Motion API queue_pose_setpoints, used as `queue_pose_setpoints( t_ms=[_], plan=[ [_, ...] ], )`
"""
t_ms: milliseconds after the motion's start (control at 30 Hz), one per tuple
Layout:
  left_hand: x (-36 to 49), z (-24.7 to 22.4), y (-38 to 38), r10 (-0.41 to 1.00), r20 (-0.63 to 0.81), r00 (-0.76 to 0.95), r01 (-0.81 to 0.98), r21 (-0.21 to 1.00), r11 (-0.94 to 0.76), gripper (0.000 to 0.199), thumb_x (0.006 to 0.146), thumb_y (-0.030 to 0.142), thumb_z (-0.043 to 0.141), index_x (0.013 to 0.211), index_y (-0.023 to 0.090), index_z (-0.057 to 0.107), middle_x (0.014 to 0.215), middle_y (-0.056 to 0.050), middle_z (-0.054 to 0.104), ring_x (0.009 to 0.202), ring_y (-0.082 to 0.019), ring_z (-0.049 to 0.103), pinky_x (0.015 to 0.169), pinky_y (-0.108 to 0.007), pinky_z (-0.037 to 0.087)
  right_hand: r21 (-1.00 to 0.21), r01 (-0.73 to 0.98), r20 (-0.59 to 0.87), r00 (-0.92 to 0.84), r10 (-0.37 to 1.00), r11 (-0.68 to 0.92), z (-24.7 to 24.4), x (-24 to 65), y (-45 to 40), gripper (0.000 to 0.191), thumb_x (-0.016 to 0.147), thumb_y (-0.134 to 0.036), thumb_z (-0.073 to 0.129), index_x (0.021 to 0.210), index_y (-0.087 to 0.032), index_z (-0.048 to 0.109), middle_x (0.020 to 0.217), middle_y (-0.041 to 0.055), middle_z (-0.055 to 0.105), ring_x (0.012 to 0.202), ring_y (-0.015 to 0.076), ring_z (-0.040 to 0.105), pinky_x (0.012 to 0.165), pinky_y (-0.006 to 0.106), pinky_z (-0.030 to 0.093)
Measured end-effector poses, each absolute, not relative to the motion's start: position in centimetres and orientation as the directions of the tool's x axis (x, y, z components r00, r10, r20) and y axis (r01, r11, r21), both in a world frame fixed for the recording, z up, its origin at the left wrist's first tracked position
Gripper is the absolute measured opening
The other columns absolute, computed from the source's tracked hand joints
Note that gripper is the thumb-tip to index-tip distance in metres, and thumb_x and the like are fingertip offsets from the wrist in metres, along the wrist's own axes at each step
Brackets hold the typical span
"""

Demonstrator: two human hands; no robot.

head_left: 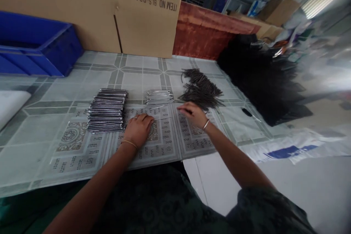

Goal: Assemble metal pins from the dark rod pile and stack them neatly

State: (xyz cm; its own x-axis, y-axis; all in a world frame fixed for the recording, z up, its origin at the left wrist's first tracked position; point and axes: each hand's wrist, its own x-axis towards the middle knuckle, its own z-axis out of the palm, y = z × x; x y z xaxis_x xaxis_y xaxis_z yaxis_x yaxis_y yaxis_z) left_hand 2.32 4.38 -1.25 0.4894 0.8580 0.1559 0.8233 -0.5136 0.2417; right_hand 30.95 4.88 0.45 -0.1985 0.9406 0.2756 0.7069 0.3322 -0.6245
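My left hand (139, 129) rests on the patterned table cover, its fingers closed on one end of a thin metal rod (163, 118) that points right. My right hand (194, 114) hovers past the rod's other end with thumb and fingers pinched together; what lies between them is too small to make out. Beyond my hands lies a small stack of thin silver rods (159, 97). A larger stack of dark, ridged-looking rods (106, 110) sits left of my left hand. Behind my right hand is a loose pile of short dark grey strips (201, 89).
A blue plastic crate (63, 51) stands at the back left, against a large cardboard box (148, 25). To the right, a big black heap (252, 80) covers the table's edge. A small black-handled tool (247, 112) lies before it. White sacking (296, 150) hangs lower right.
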Motion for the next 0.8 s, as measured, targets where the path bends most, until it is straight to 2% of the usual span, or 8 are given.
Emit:
queue_pose_setpoints(
  t_ms=[67,167,233,333,467,700,800],
  plan=[
    [2.4,-1.2,4.4,0.86,0.144,0.49,0.826,0.239,-0.51,0.037,0.099,0.034,0.034,0.107,0.02,0.067,0.108,-0.01,0.065,0.099,-0.027,0.058,0.084,-0.041,0.047,-0.595,0.72,0.207,-0.291,0.934,0.356,-1.3,28.7,3.0,0.023,0.095,-0.027,0.054,0.108,-0.021,0.072,0.099,0.0069,0.067,0.097,0.0184,0.063,0.092,0.034,0.051],
    [2.4,-1.2,4.4,0.859,0.14,0.493,0.825,0.237,-0.513,0.037,0.099,0.033,0.034,0.108,0.02,0.067,0.109,-0.01,0.065,0.1,-0.027,0.058,0.085,-0.041,0.047,-0.592,0.751,0.227,-0.194,0.954,0.293,-3.1,27.1,1.9,0.025,0.095,-0.025,0.054,0.115,-0.021,0.069,0.099,0.0073,0.068,0.095,0.0187,0.063,0.091,0.034,0.051],
    [2.4,-1.2,4.4,0.855,0.148,0.497,0.822,0.234,-0.518,0.036,0.099,0.032,0.034,0.108,0.019,0.067,0.11,-0.01,0.065,0.1,-0.027,0.057,0.086,-0.041,0.046,-0.643,0.726,0.246,-0.108,0.963,0.246,-3.5,27.0,2.1,0.026,0.092,-0.025,0.059,0.116,-0.02,0.068,0.098,0.0066,0.069,0.092,0.0179,0.064,0.089,0.033,0.052],
    [2.4,-1.2,4.5,0.855,0.15,0.497,0.823,0.228,-0.519,0.036,0.099,0.032,0.035,0.108,0.019,0.067,0.11,-0.01,0.065,0.099,-0.027,0.058,0.086,-0.041,0.047,-0.715,0.646,0.273,-0.096,0.957,0.269,-3.3,27.1,2.5,0.021,0.089,-0.026,0.064,0.107,-0.018,0.07,0.097,0.0058,0.071,0.091,0.0167,0.065,0.088,0.031,0.052],
    [2.5,-1.0,4.4,0.856,0.14,0.497,0.825,0.228,-0.517,0.035,0.099,0.031,0.036,0.109,0.02,0.067,0.109,-0.01,0.065,0.098,-0.027,0.058,0.086,-0.041,0.047,-0.744,0.592,0.304,-0.112,0.946,0.309,-3.0,26.9,2.5,0.015,0.088,-0.029,0.065,0.097,-0.019,0.071,0.095,0.0049,0.072,0.091,0.0166,0.066,0.088,0.031,0.052],
    [2.4,-1.3,4.5,0.852,0.154,0.5,0.826,0.213,-0.522,0.035,0.099,0.032,0.037,0.11,0.02,0.068,0.109,-0.01,0.065,0.099,-0.028,0.058,0.087,-0.043,0.049,-0.732,0.574,0.346,-0.151,0.926,0.367,-3.1,26.9,2.5,0.014,0.089,-0.03,0.065,0.096,-0.019,0.071,0.093,0.005,0.072,0.089,0.0162,0.066,0.086,0.031,0.052],
    [2.1,-1.8,4.7,0.829,0.18,0.529,0.798,0.225,-0.559,0.03,0.096,0.027,0.043,0.11,0.019,0.068,0.108,-0.01,0.065,0.099,-0.027,0.06,0.089,-0.043,0.05,-0.696,0.59,0.378,-0.183,0.908,0.409,-3.2,27.0,2.5,0.013,0.091,-0.029,0.064,0.095,-0.02,0.072,0.091,0.0046,0.071,0.087,0.0157,0.066,0.083,0.03,0.052]
  ],
)
